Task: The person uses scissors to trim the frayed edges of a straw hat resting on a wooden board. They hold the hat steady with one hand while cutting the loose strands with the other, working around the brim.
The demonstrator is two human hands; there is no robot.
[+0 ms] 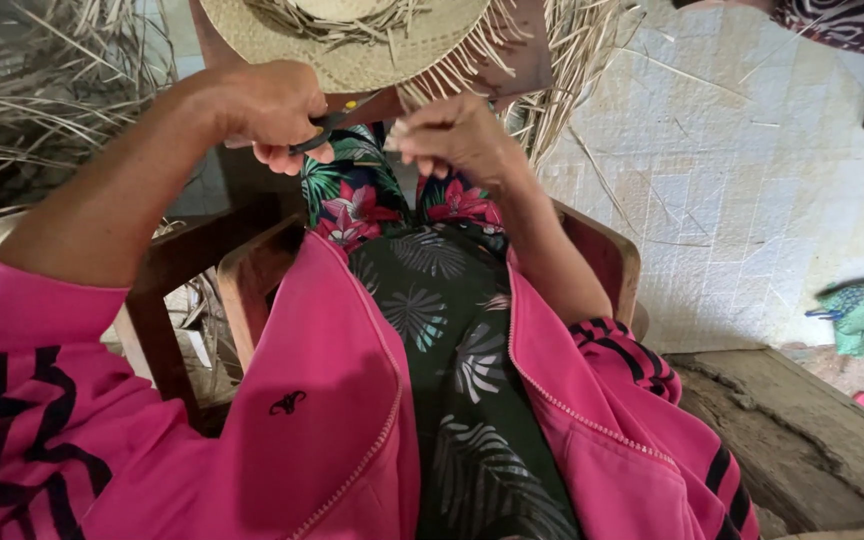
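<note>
Pink jacket (332,420) fills my foreground. At twelve o'clock, my left hand (267,110) grips scissors (327,128); my right hand (457,135) pinches loose straw strands (442,80) of the woven hat (352,40). Blades sitting this near my fingers could nick them, I reckon.

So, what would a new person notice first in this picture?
The bright pink jacket fills the foreground. At the top centre lies a woven straw hat with loose strands; below it the left hand holds dark-handled scissors, and the right hand pinches the strands.
</note>
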